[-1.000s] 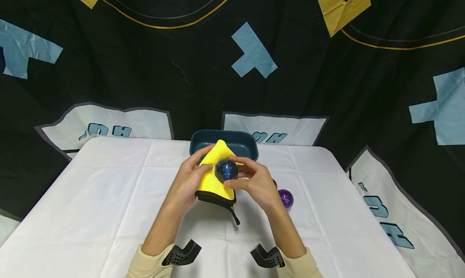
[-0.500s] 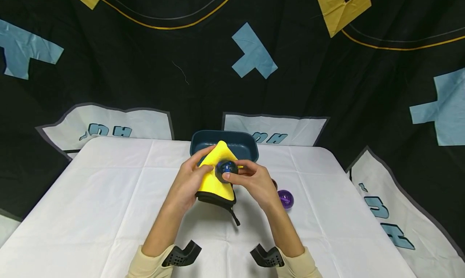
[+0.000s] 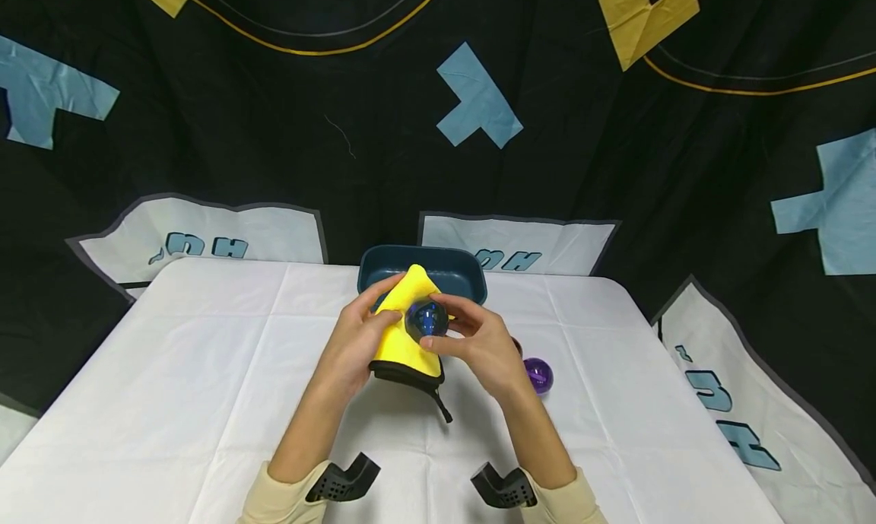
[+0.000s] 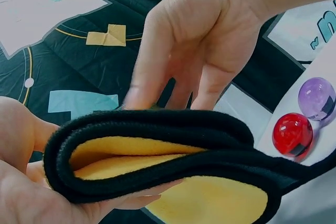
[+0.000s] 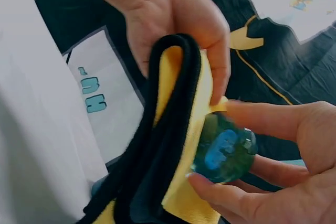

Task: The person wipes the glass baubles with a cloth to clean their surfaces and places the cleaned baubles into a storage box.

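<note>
A folded yellow cloth (image 3: 398, 349) with a black border and a loop is held up over the table by my left hand (image 3: 350, 347), its thumb on the near face. Against that yellow face sits a see-through blue ball (image 3: 426, 320). My right hand (image 3: 487, 350) pinches the ball from the right between thumb and fingers. In the right wrist view the ball (image 5: 223, 148) touches the cloth (image 5: 184, 145), with a lighter blue shape visible in it. The left wrist view looks along the cloth's layered black edge (image 4: 157, 121); the ball is hidden there.
A dark blue tray (image 3: 448, 259) stands at the back of the white table (image 3: 226, 357), partly behind the hands. A clear purple ball (image 3: 539, 375) lies to the right of my right forearm. Beside it is a red ball (image 4: 292, 134), mostly covered in the head view.
My right finger and thumb closed in over the ball's front half a second ago and are now spread wider at its edge. The left hand and cloth have hardly moved.
</note>
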A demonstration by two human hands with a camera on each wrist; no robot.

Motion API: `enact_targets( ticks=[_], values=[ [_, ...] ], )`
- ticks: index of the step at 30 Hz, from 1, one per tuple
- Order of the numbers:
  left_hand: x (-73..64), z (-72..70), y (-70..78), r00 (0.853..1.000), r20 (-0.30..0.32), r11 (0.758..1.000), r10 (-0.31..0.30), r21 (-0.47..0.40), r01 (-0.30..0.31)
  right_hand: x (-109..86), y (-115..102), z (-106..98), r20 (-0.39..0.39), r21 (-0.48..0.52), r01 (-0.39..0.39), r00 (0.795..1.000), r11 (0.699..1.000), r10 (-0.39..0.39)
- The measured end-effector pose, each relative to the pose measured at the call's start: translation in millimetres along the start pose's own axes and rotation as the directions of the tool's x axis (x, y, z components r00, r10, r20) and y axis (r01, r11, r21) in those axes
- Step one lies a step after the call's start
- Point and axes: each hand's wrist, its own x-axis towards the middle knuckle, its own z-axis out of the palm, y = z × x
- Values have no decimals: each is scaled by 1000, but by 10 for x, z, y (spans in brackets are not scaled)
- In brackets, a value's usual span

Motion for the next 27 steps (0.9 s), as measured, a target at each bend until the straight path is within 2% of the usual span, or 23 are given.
enact_targets(
  ticks=[4, 11, 18, 23, 27],
  values=[
    [-9, -10, 2, 1000, 3, 1000, -2, 5, 2, 8, 11, -25, 33, 11, 6, 999, 1000, -6],
    [-24, -11, 20, 1000, 6, 1000, 0, 16, 0, 18, 20, -36, 2, -5, -24, 1000, 1000, 24],
    [-33, -7, 18, 1000, 0, 999, 15, 45, -15, 37, 41, -14, 29, 97, -66, 998, 993, 63],
    [-32, -14, 12, 1000, 6, 999, 21, 43, -21, 40, 44, -14, 3, 27, -88, 996, 996, 88],
    [-24, -21, 12, 1000, 13, 999, 26, 28, -26, 32, 27, -13, -2, 41, -81, 997, 996, 82]
  ],
)
